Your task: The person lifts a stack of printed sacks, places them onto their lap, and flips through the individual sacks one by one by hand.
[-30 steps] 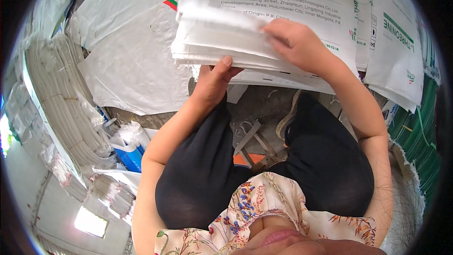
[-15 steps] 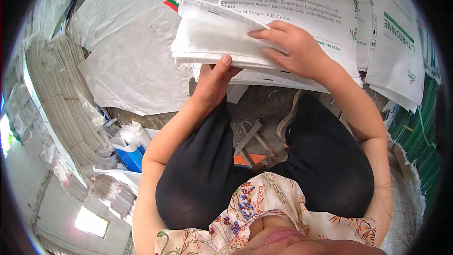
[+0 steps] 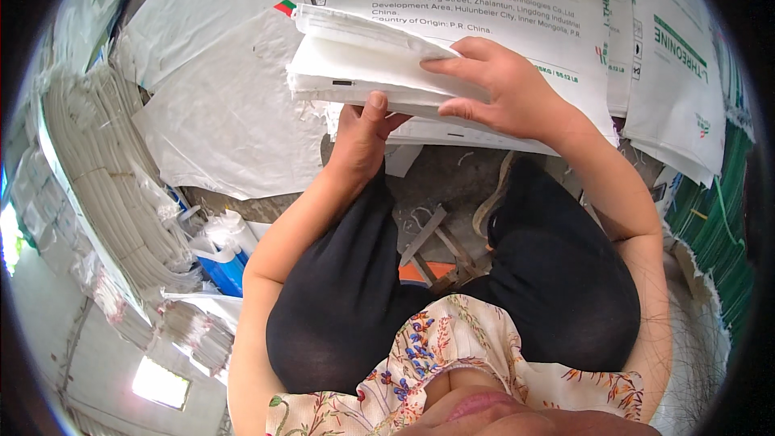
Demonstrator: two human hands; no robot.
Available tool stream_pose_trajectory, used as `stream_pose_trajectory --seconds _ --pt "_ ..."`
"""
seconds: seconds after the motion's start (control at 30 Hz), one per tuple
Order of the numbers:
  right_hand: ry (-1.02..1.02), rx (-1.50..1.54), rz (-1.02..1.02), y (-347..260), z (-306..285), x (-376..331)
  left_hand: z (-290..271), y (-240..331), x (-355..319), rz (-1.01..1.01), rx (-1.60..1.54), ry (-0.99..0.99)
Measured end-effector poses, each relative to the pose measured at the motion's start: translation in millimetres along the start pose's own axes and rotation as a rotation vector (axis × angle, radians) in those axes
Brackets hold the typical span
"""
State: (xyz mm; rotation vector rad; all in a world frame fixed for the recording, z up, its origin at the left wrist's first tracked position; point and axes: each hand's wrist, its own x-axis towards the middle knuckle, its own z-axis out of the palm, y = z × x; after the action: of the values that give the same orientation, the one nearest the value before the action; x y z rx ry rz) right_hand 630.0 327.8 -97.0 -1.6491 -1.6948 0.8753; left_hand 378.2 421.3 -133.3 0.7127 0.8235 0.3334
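Note:
I hold a folded white woven sack (image 3: 355, 64) up in front of my knees. My left hand (image 3: 363, 133) grips its near edge from below, thumb on top of the fold. My right hand (image 3: 504, 89) lies over the sack's right part, fingers spread across the upper layer and pressing it down. Beneath the sack lies a pile of flat white printed sacks (image 3: 517, 0) on the floor.
More white sacks (image 3: 218, 121) are spread on the floor at left. A tall stack of folded sacks (image 3: 89, 178) runs along the left side. Green sacks (image 3: 718, 226) stand at the right edge. A blue and white plastic bag (image 3: 222, 262) lies by my left knee.
My right hand has slid from the sack's far right edge toward its middle. The sack has been folded tighter and sits more compact between both hands.

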Motion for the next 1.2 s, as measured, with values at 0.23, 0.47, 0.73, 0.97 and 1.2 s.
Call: stream_pose_trajectory --seconds 0.23,0.47,0.73,0.97,1.2 --pt "0.025 0.095 0.106 17 -2 4 0 -2 -2 -0.015 0.05 0.014" --pt "0.171 0.028 0.198 26 -22 1 -4 -5 -2 -0.004 0.057 0.01" --pt "-0.031 -0.023 -0.006 7 -1 -3 -3 -6 0 -0.001 0.002 -0.025" --pt "0.082 0.129 0.155 33 -8 -1 2 -4 1 -0.027 0.057 0.039" --pt "0.158 -0.003 0.074 17 -14 -3 2 -2 0 -0.025 0.054 0.051"
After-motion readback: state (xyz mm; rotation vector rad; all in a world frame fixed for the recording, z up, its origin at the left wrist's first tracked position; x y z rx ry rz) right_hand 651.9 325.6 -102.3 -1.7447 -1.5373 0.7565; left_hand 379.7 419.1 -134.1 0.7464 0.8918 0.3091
